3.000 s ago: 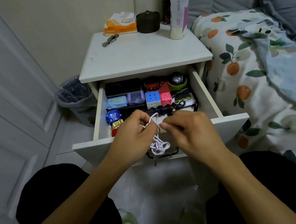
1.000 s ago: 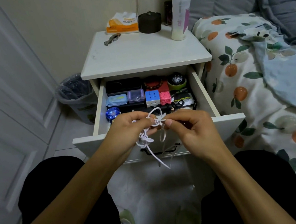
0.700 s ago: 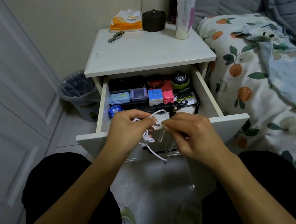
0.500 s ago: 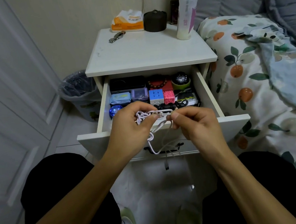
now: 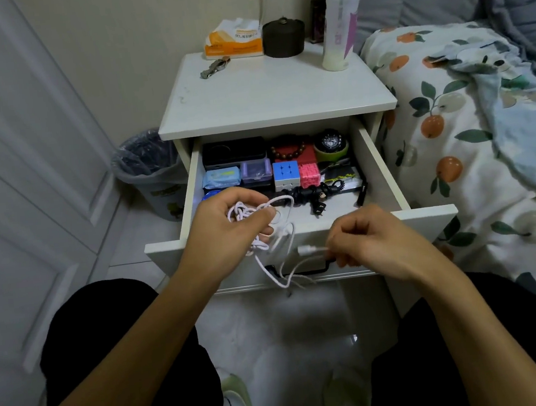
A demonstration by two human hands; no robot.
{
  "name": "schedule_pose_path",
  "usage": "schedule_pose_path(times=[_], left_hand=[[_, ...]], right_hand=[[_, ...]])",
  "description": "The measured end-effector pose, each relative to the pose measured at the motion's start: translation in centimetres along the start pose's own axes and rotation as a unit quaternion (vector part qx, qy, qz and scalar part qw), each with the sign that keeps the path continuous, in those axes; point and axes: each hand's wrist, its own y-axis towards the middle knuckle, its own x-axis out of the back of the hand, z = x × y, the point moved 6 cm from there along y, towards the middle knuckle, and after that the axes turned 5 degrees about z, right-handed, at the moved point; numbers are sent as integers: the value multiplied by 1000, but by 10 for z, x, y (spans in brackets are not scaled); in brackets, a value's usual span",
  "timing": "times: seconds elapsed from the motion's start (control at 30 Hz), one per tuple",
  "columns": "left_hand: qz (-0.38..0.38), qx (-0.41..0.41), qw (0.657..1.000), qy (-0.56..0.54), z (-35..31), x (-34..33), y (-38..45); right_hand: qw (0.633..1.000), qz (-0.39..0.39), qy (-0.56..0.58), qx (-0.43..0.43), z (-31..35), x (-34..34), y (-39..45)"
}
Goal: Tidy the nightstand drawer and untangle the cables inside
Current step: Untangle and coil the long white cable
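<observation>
— Cable work, is it? What has the person got hold of?

— A white cable (image 5: 275,235), held out over the front edge of the open drawer (image 5: 296,233). The left hand (image 5: 226,227) has its fingers (image 5: 266,214) curled round the knotted bunch of it, thumb on top. The right hand (image 5: 373,241) is lower and off to the side, fingers closed in a pinch just behind the plug (image 5: 306,249), so the plug end sticks out toward the left hand.

— So which step is this?

— I'd say the untangling itself, and mid-way at best. One end is drawn free, but loops hang slack between the two hands down in front of the drawer handle (image 5: 300,270), and the clump in the left hand looks far from loosened.

— And the rest of the drawer?

— Small boxes, a puzzle cube (image 5: 286,172) and a bead bracelet (image 5: 288,150) sit in rows at the back. A coiled black cable (image 5: 317,192) with its plug lies across the middle, untouched, so it likely waits its turn.

— What does the next move need?

— My guess: feed that free end back through the loops, with the left hand easing its grip so the knot can open. Pulling hard would probably tighten it.
</observation>
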Motion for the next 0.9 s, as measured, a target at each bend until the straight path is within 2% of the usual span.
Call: schedule_pose_path(times=[0.07, 0.17, 0.3, 0.43, 0.57, 0.73, 0.8, 0.9], left_hand=[[12, -7, 1000, 18, -2, 1, -2], [52, -32, 997, 39, -5, 0, -5], [100, -72, 987, 99, -8, -4, -9], [113, -72, 986, 103, -5, 2, -10], [101, -79, 986, 103, -5, 8, -11], [79, -62, 992, 72, 0, 8, -13], [65, -47, 995, 55, 3, 10, -12], [37, 0, 999, -35, 10, 18, -9]], right_hand=[[998, 19, -54, -15, -4, -3, -1], [996, -42, -71, 29, 4, -4, 1], [990, -31, 52, 129, 26, -18, 1], [980, -20, 153, 127, 26, -15, 0], [973, -38, 188, 126, 23, -9, -3], [977, -45, 137, 158, 31, -17, -3], [980, -83, 113, 140, 26, -14, -3], [984, -157, 44, 79, 11, -7, 0]])
